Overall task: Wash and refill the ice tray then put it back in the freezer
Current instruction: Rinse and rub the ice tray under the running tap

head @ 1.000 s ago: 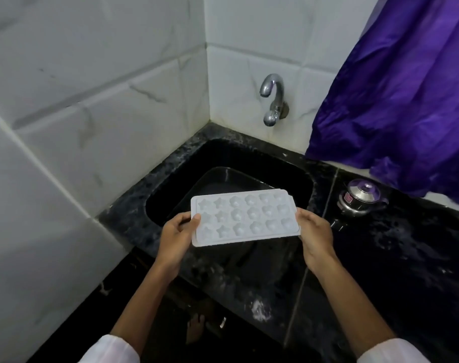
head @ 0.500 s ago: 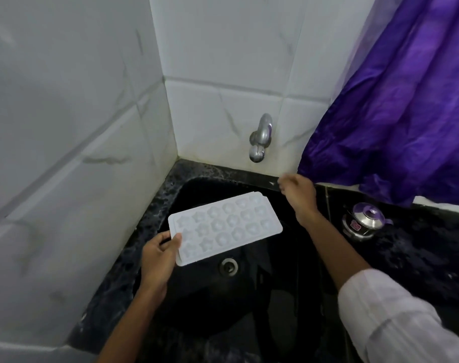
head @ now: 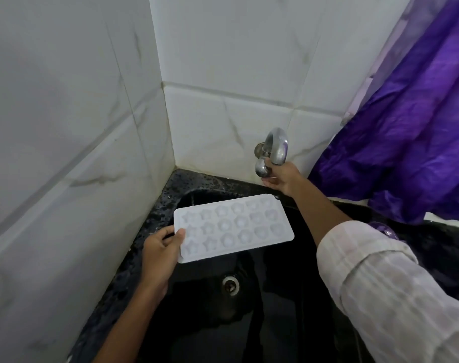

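Early going, by my read: no water runs from the spout, so the washing hasn't begun, and the refill and the freezer are yet to come. The sink (head: 280, 305) is black and deep, with no pooled water that I can make out. The tray (head: 232, 226) is held roughly level over the basin, in front of the tap (head: 275, 146) and lower than it, not under the spout. Its star and round cups look empty; wet or dry, I can't tell. The left hand (head: 159, 254) pinches the tray's left end, thumb on top and fingers underneath. The right hand (head: 282, 178) is up at the tap, fingers curled round its knob. At the sink's bottom there's only the drain (head: 231, 284).
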